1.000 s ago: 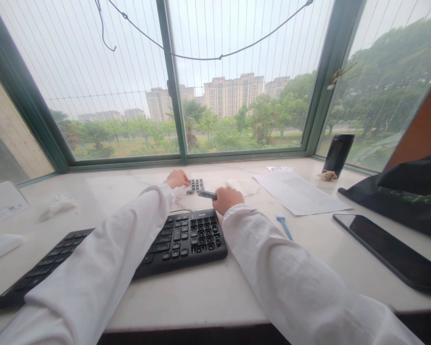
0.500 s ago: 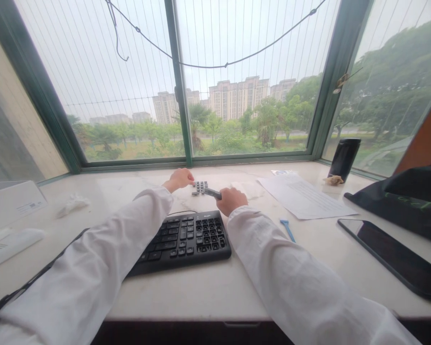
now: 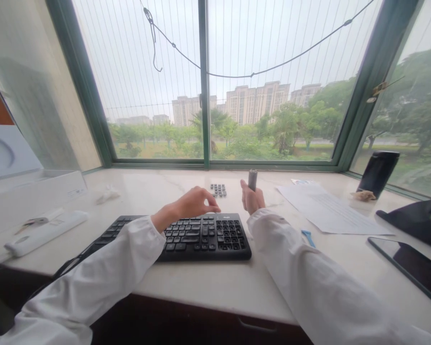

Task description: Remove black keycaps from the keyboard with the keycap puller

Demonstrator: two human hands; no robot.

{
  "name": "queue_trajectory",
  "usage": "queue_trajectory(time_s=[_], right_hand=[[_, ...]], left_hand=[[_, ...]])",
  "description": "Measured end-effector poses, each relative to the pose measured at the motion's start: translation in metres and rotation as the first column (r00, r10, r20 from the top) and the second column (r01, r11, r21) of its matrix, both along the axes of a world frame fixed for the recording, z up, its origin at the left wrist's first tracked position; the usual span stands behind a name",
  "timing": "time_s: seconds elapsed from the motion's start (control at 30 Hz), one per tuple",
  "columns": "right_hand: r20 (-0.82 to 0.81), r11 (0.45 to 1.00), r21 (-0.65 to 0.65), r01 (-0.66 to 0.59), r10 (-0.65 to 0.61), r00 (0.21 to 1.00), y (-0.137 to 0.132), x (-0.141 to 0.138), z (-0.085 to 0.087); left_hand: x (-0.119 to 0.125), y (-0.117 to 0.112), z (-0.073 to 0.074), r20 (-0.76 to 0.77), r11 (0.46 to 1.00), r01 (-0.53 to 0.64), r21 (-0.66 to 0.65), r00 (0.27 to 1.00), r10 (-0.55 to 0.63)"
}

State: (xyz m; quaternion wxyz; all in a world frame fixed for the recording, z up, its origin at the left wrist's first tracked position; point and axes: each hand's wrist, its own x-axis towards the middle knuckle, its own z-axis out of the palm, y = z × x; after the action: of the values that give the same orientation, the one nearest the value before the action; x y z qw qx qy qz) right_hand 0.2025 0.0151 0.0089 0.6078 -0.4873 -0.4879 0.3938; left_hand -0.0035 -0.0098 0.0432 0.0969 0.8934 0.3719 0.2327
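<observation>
A black keyboard (image 3: pixel 187 242) lies on the white marble sill; its number-pad keys are off, leaving dark square sockets. The loose keycaps (image 3: pixel 218 190) sit in a small grid behind it. My left hand (image 3: pixel 197 203) hovers over the keyboard's back edge, thumb and fingertips nearly together; whether anything small is between them I cannot make out. Behind the keyboard's right end, my right hand (image 3: pixel 253 199) is closed around a short dark grey stick-shaped tool (image 3: pixel 252 179) that points upward. Its lower part is hidden in the fist.
To the right lie a blue plastic piece (image 3: pixel 309 238), a printed sheet (image 3: pixel 326 213) and a phone (image 3: pixel 409 263). A black tumbler (image 3: pixel 378 175) stands by the window. On the left are a white power strip (image 3: pixel 48 233), a crumpled tissue (image 3: pixel 107 195) and a white box (image 3: pixel 68 187).
My left hand has come back from the loose keycaps to over the keyboard. My right hand has moved away from the keycaps and tilted the tool upright. The view has shifted left.
</observation>
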Motion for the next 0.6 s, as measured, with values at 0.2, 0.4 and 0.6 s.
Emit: queue_trajectory(time_s=[0.2,0.4,0.6], right_hand=[[-0.444,0.974,-0.041,-0.224,0.183,0.877,-0.024,-0.031,0.001],[-0.512,0.973,-0.064,-0.222,0.159,0.844,-0.043,-0.052,-0.001],[-0.455,0.977,-0.125,-0.171,0.097,0.885,-0.048,-0.062,-0.007]], left_hand=[[-0.009,-0.012,-0.023,0.068,0.963,0.177,-0.201,0.984,-0.167],[-0.008,-0.009,-0.039,0.126,0.935,0.239,-0.261,0.969,-0.213],[-0.008,-0.008,-0.042,0.16,0.908,0.224,-0.354,0.971,-0.177]])
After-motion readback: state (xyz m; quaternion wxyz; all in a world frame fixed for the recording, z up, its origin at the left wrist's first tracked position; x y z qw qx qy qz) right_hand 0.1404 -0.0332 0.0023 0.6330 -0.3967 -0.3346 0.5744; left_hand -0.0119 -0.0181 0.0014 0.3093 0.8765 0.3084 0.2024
